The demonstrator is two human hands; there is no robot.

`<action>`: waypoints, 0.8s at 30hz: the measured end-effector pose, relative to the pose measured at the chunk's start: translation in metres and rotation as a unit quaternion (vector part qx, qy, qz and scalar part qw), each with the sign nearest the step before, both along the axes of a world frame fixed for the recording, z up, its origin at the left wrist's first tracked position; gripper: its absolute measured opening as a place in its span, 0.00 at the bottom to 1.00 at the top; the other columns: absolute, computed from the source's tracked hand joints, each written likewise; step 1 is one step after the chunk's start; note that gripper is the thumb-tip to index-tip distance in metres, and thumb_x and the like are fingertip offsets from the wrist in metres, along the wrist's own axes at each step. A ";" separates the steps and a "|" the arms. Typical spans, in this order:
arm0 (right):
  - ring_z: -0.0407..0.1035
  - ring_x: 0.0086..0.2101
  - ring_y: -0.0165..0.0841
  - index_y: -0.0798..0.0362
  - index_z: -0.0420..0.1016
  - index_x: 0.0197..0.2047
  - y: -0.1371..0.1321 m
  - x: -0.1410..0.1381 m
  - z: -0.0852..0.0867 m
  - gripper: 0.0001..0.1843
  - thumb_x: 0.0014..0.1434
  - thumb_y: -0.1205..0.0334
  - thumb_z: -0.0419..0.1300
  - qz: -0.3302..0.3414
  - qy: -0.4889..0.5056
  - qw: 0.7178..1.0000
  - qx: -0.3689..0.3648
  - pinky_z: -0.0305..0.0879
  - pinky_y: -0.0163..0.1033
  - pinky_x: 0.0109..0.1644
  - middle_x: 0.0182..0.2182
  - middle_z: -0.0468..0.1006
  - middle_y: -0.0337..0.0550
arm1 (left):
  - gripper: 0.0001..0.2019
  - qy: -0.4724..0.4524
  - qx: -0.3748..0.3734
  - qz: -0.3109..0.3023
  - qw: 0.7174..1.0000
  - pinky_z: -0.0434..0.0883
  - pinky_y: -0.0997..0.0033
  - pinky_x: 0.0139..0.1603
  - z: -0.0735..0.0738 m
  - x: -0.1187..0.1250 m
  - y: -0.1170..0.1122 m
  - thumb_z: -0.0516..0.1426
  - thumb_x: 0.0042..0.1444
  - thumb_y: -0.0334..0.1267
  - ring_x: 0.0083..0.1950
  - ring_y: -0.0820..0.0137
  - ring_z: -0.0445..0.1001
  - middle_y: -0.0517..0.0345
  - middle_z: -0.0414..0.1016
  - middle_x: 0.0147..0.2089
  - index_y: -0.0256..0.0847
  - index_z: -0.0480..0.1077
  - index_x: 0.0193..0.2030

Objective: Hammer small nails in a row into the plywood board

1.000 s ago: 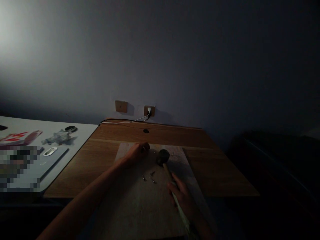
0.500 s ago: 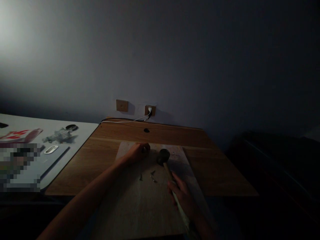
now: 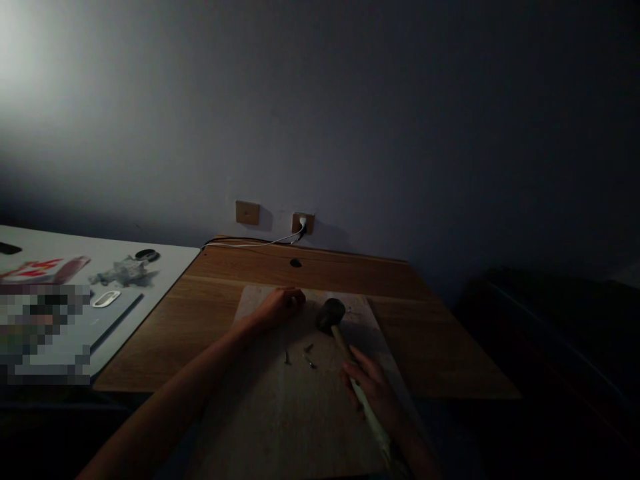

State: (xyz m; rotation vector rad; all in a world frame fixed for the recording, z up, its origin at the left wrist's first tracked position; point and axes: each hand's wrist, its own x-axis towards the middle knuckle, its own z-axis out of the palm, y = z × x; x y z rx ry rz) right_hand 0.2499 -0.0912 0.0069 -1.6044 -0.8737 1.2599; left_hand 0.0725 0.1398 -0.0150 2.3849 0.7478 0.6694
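Observation:
My right hand is wrapped around the pale handle of a mallet with a dark, round head. That head is over the far part of a light wooden board. To its left, my left hand rests near the board's far edge with its fingers curled in, as in a pinch. Whatever those fingers hold, if anything, is too dark to make out. Between my arms lie three small metal pieces that look like screws. A tiny bright bit lies just right of the mallet head.
The board lies on a brown wooden table against a grey wall. White and black cables run to a wall socket. On the left, a white table bears crumpled clear plastic, a black ring-shaped item and a red-and-white packet.
The scene has shifted slightly rightward in view. Both hands and the mallet keep nearly the same places over the board.

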 end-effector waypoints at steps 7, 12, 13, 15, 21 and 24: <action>0.59 0.17 0.23 0.51 0.67 0.47 0.012 -0.006 0.013 0.25 0.53 0.43 0.62 -0.004 0.004 1.000 0.006 0.53 0.29 0.16 0.27 0.69 0.31 | 0.12 -0.002 -0.014 0.010 1.000 0.67 0.77 0.39 -0.002 0.001 0.001 0.55 0.53 0.27 0.36 0.72 0.75 0.59 0.80 0.39 0.43 0.76 0.41; 0.58 0.16 0.22 0.51 0.66 0.38 0.035 -0.013 0.025 0.20 0.54 0.43 0.60 0.041 -0.014 0.998 0.049 0.53 0.29 0.15 0.27 0.67 0.31 | 0.19 -0.023 -0.029 0.027 0.999 0.67 0.77 0.36 -0.011 0.002 0.003 0.57 0.53 0.27 0.34 0.72 0.76 0.61 0.80 0.36 0.43 0.73 0.52; 0.58 0.16 0.22 0.51 0.66 0.38 0.040 -0.014 0.025 0.20 0.54 0.43 0.60 0.042 -0.015 0.998 0.053 0.53 0.29 0.15 0.26 0.67 0.30 | 0.19 -0.028 -0.033 0.026 0.999 0.68 0.77 0.36 -0.011 0.002 0.003 0.57 0.54 0.27 0.34 0.72 0.76 0.61 0.80 0.36 0.43 0.73 0.53; 0.58 0.16 0.22 0.51 0.65 0.38 0.048 -0.018 0.024 0.20 0.54 0.43 0.60 0.045 -0.016 0.997 0.058 0.53 0.29 0.15 0.26 0.67 0.30 | 0.19 -0.026 -0.038 0.027 0.999 0.68 0.77 0.36 -0.011 0.002 0.003 0.57 0.54 0.27 0.35 0.72 0.77 0.61 0.80 0.36 0.44 0.72 0.53; 0.57 0.15 0.21 0.50 0.64 0.35 0.057 -0.028 0.019 0.19 0.53 0.43 0.58 0.057 -0.032 0.996 0.058 0.51 0.28 0.13 0.25 0.66 0.29 | 0.23 0.002 -0.049 0.041 0.998 0.68 0.76 0.36 -0.004 0.001 0.000 0.60 0.53 0.29 0.37 0.70 0.78 0.59 0.81 0.40 0.45 0.69 0.57; 0.57 0.15 0.21 0.51 0.65 0.38 0.057 -0.029 0.019 0.18 0.56 0.44 0.57 0.051 -0.045 0.996 0.063 0.52 0.28 0.14 0.26 0.66 0.29 | 0.24 0.003 -0.047 0.041 0.998 0.68 0.76 0.36 -0.004 0.001 -0.001 0.60 0.54 0.29 0.36 0.70 0.77 0.59 0.81 0.40 0.45 0.68 0.58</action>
